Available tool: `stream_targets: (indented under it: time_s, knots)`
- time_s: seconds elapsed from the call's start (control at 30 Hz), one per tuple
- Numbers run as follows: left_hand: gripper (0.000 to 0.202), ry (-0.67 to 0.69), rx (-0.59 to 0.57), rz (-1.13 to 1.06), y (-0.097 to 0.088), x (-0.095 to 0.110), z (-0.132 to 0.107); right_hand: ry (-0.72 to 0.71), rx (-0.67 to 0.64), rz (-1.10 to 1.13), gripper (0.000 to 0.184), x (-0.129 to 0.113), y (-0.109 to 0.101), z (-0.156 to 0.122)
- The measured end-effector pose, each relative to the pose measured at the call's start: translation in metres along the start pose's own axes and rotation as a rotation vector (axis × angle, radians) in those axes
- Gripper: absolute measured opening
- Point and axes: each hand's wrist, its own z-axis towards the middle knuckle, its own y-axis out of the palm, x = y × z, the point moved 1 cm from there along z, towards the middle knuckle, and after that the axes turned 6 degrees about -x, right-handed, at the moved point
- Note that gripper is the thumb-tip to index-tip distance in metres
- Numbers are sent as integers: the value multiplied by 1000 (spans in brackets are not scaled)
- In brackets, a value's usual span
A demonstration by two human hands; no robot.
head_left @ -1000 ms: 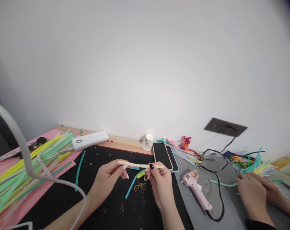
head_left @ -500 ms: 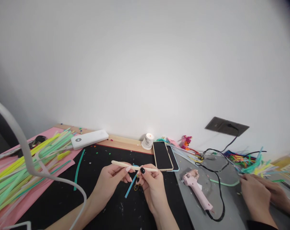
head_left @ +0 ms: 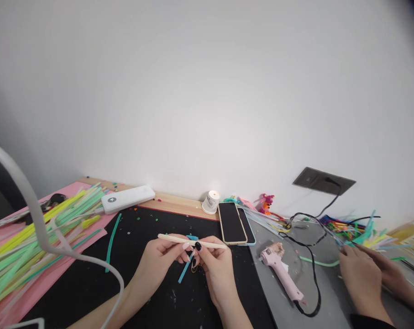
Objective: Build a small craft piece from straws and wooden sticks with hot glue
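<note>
Over the black mat [head_left: 172, 306], with clock hours counted from the worker's fingers, dark surface reaches to a thin red edge along pale wood at twelve and to a curved teal strip [head_left: 113, 242] at nine. Its right-hand edge slants from three toward five, where gray tabletop [head_left: 316, 292] begins. Room is tightest at two, where two overlapping phones [head_left: 232, 223] lie near the knuckles; at eight, a looped white cable [head_left: 121, 284] crosses before the left forearm.

Soft-looking green and yellow strips [head_left: 70, 224] heap on pink paper toward nine. I see a tapered white cup [head_left: 210, 204], narrow end up, at one, and a smooth pink gun-shaped tool [head_left: 282, 274] between three and four.

The cream strip [head_left: 175, 239] is slim, nearly straight and matte, held level above the mat. The left hand [head_left: 159, 260] and right hand [head_left: 213, 265] both pinch it between thumb and fingers, thumbs close together near its middle.
</note>
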Motion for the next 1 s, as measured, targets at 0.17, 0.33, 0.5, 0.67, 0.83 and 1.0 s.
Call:
stream_targets:
  time_s: [0.17, 0.33, 0.5, 0.67, 0.83, 1.0]
  knots:
    - [14, 114, 13, 106, -1, 10, -5, -152, -17, -189, 6, -5, -5, -4]
    - [27, 269, -61, 327, -4, 20, -14, -295, -96, -324, 6, -21, -6, -9]
    - [28, 355, -89, 399, -4, 24, -18, -311, -148, -363, 8, -28, -6, -10]
    - [24, 364, -102, 407, -3, 25, -18, -250, -150, -367, 8, -27, -6, -10]
    - [25, 344, -97, 416, -4, 24, -16, -183, -141, -371, 9, -25, -6, -9]
    - [27, 338, -97, 428, -5, 20, -13, -116, -122, -437, 8, -25, -6, -9]
